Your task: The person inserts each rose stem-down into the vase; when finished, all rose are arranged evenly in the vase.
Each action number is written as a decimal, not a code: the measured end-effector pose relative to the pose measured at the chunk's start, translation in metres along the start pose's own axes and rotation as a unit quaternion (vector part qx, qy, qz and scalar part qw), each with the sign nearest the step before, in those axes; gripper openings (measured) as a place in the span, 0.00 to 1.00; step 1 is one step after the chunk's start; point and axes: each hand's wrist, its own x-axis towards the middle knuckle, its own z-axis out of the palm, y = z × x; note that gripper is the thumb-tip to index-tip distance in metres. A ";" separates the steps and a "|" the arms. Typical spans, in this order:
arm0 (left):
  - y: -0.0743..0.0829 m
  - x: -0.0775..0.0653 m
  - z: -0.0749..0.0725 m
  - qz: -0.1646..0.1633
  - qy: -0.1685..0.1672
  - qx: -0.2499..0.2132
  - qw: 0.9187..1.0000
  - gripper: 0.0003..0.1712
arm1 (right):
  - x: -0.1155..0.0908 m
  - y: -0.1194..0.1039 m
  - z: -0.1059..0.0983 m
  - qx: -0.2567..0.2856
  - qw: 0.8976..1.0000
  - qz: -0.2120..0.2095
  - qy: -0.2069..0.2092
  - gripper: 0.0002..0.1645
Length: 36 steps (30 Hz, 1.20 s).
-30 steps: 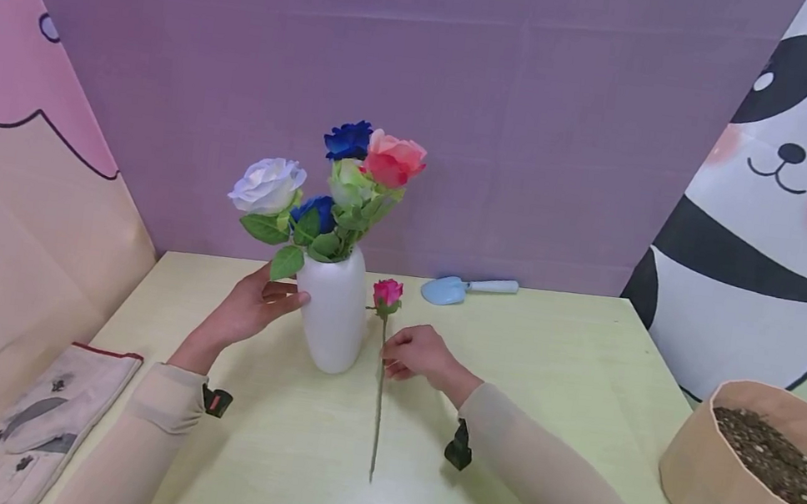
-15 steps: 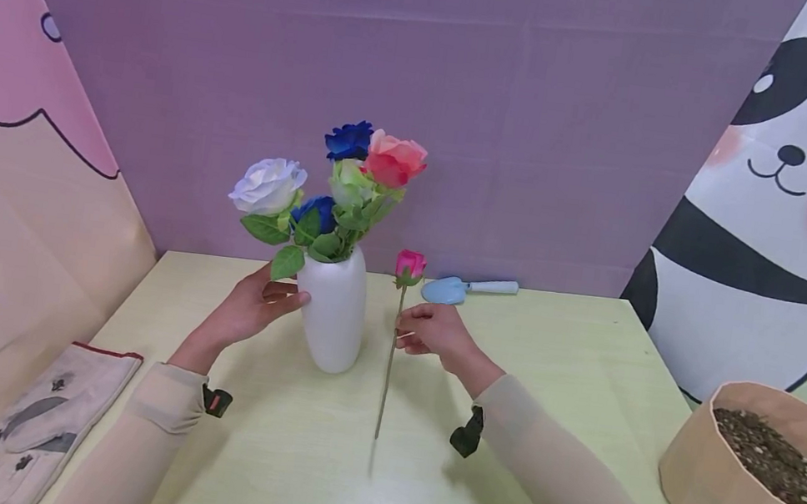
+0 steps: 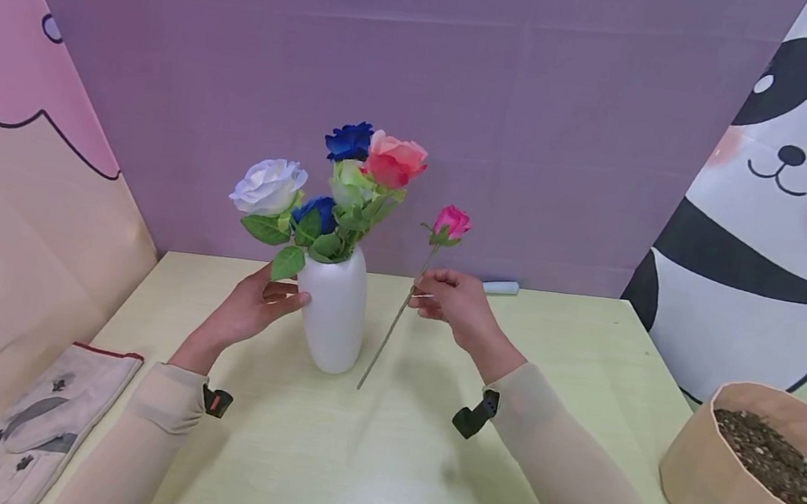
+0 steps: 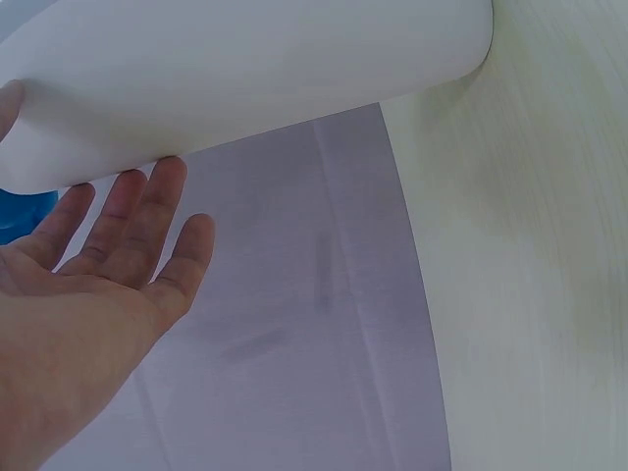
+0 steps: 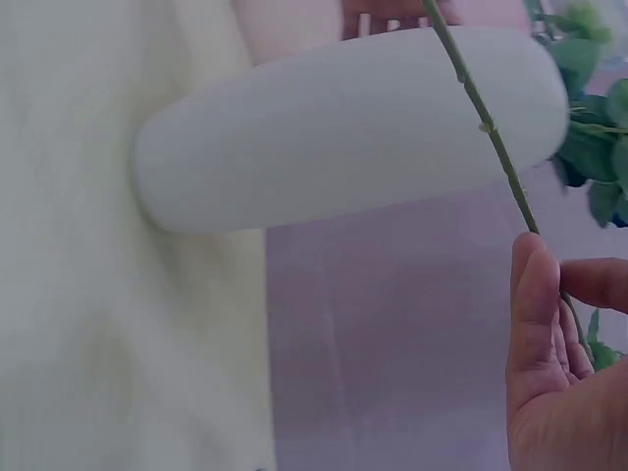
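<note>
A white vase (image 3: 332, 310) stands upright on the table, filled with blue, coral, pale green and pale lilac-white roses (image 3: 268, 187). My left hand (image 3: 253, 305) holds its upper left side, thumb in front and fingers behind; the left wrist view has several fingertips (image 4: 169, 169) against the vase's wall. To the right of the vase, my right hand (image 3: 460, 309) pinches the thin stem of a single pink rose (image 3: 451, 222) between thumb and fingers. The bloom leans right, above the hand, while the bare stem (image 5: 486, 123) slants down toward the vase's base, crossing in front of the vase in the right wrist view.
A light blue trowel (image 3: 501, 287) lies at the table's back edge, mostly behind my right hand. At the right stands a tan fabric pot (image 3: 730, 485) of soil (image 3: 785, 467). A folded grey-white cloth (image 3: 50, 419) lies at the left edge. A purple backdrop (image 3: 539, 134) rises behind.
My right hand has lifted the pink rose up and to the right off the table, and its stem has tilted. The hand now covers most of the trowel. My left hand and the vase stay put.
</note>
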 end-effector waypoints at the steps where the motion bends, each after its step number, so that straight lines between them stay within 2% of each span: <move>1: 0.000 0.000 0.000 0.000 0.000 0.000 1.000 0.43 | 0.000 -0.002 -0.001 0.006 1.000 -0.004 0.002 0.16; 11: 0.000 0.000 0.000 0.005 0.003 0.004 1.000 0.42 | -0.009 -0.018 -0.010 0.078 0.996 -0.037 0.029 0.08; 17: 0.000 0.000 0.000 0.001 0.002 0.003 1.000 0.42 | -0.014 -0.027 -0.014 0.118 0.991 -0.058 0.041 0.07; 26: 0.000 0.000 0.000 0.007 -0.002 -0.005 1.000 0.42 | -0.019 -0.040 -0.015 0.184 0.973 -0.103 0.089 0.05; 36: 0.002 0.000 -0.001 0.004 0.005 0.006 1.000 0.41 | -0.021 -0.047 -0.017 0.234 0.954 -0.150 0.113 0.06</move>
